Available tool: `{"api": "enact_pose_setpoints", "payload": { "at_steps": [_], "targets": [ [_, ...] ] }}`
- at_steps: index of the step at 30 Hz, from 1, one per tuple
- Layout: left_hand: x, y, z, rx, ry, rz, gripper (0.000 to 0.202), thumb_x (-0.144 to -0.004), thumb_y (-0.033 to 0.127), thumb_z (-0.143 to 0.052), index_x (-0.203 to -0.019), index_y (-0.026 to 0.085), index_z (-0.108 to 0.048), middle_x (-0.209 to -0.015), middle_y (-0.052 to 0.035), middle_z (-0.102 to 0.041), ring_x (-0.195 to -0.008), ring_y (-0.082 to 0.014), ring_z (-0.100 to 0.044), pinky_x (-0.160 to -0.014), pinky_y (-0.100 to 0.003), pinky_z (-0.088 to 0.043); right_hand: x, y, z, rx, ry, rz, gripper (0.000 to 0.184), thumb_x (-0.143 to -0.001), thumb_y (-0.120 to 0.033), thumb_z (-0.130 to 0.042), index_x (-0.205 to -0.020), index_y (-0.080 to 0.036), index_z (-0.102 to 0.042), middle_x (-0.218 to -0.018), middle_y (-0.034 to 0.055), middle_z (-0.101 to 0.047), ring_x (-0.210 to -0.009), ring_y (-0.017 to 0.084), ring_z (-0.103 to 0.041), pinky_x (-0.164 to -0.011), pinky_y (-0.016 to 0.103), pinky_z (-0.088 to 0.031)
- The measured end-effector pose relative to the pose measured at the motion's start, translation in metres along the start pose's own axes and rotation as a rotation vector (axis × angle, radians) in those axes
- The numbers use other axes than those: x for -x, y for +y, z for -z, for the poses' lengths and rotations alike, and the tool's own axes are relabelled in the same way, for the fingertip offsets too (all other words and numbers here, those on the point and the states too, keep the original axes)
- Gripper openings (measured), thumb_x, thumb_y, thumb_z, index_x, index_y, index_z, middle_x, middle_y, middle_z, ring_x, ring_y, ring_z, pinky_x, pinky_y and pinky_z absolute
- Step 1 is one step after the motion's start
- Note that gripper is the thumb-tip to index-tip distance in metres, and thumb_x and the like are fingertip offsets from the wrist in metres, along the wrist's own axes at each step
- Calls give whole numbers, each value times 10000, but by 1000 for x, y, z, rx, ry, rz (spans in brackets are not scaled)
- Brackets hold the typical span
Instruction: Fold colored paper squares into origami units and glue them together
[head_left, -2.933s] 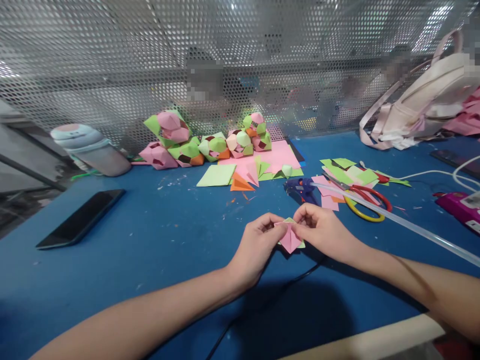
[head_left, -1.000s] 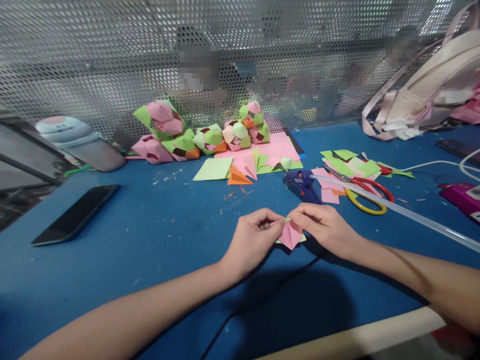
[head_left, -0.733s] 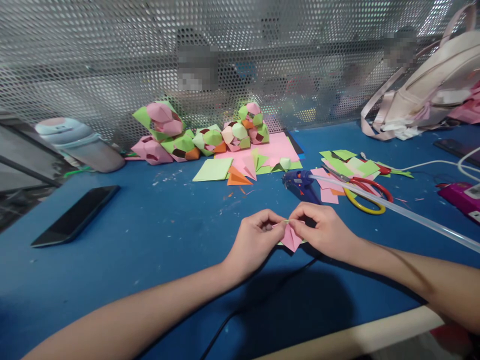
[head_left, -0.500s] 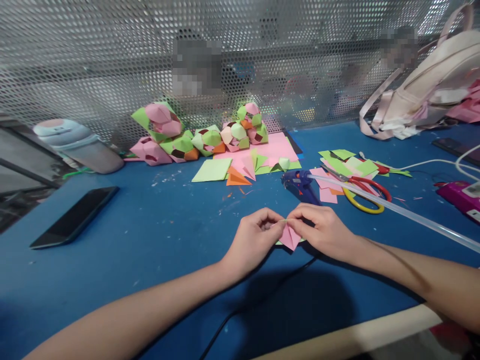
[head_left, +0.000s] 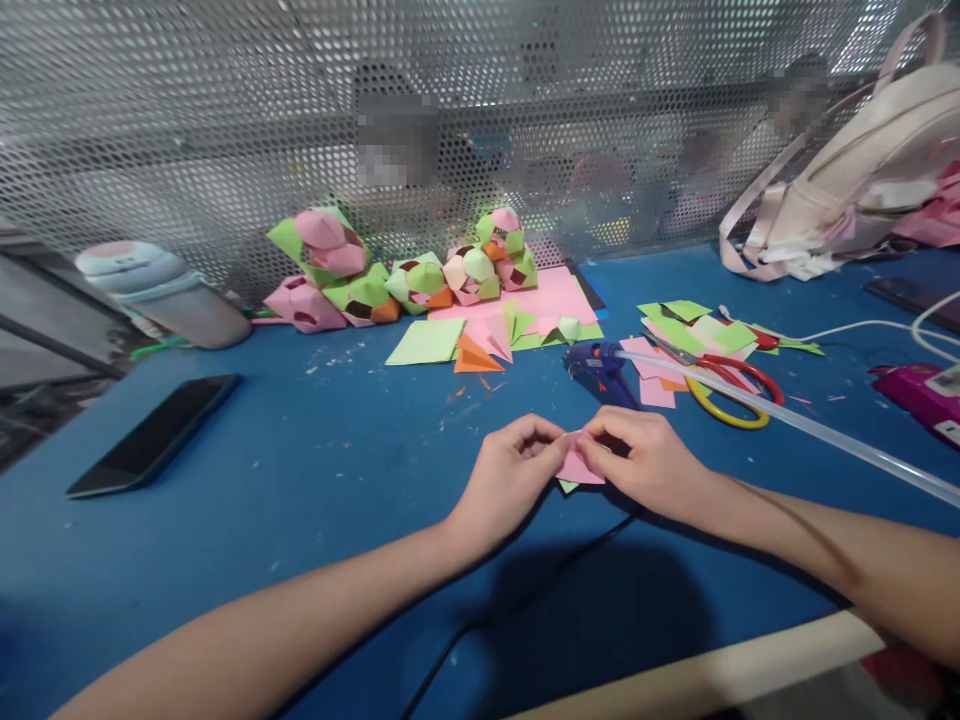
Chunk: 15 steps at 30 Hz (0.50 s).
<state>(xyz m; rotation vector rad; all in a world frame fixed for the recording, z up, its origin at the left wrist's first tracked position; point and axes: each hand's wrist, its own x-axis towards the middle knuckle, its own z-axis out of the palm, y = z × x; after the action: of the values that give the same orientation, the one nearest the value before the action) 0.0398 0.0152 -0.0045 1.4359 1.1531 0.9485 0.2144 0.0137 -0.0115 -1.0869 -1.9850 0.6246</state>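
Observation:
Between both hands is a small piece of folded pink paper (head_left: 579, 466), with a light green corner showing below it. My left hand (head_left: 517, 470) pinches its left side between thumb and fingers. On the opposite side my right hand (head_left: 637, 455) grips it the same way, and my fingertips cover the paper's upper edge. Just beyond my right hand lies a blue glue gun (head_left: 600, 368), with a long clear glue stick (head_left: 810, 425) sticking out of its back toward the right.
Folded paper balls (head_left: 360, 290) are stacked along the perforated metal panel. Loose paper sheets (head_left: 426, 341), scissors (head_left: 731, 390) and paper scraps (head_left: 694, 325) lie ahead. A phone (head_left: 157, 435) and a tumbler (head_left: 169, 295) are at left, a backpack (head_left: 862, 170) at far right. A black cord (head_left: 457, 640) runs toward me.
The pink paper has turned in my fingers: its lower point and centre crease showed before, now a flatter face with a straight lower edge does. Both hands keep nearly the same place.

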Motion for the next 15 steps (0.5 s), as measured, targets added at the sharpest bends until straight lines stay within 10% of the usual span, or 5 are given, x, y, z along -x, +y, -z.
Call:
{"api": "enact_pose_setpoints", "payload": {
  "at_steps": [7,15],
  "targets": [
    [-1,2,-2,85,119,-41,150,-758,242,-643,-683,133,-574,-898,-44,-640,-790,-127,-588,-686,-227,-463,-1,0,0,39,32,-49,147,-861,-235,-557,-734,-162,-565,-653,-23,-550,-579,83,-490,-547,210,-370],
    [0,-4,-4,68,-16,-5,143,-776,249,-634,-872,176,-558,-674,43,-576,-598,-90,-526,-572,-202,-423,0,7,-2,93,48,17,156,-841,-156,-573,-685,-158,-562,-657,-18,-579,-601,85,-518,-583,213,-373]
  ]
}}
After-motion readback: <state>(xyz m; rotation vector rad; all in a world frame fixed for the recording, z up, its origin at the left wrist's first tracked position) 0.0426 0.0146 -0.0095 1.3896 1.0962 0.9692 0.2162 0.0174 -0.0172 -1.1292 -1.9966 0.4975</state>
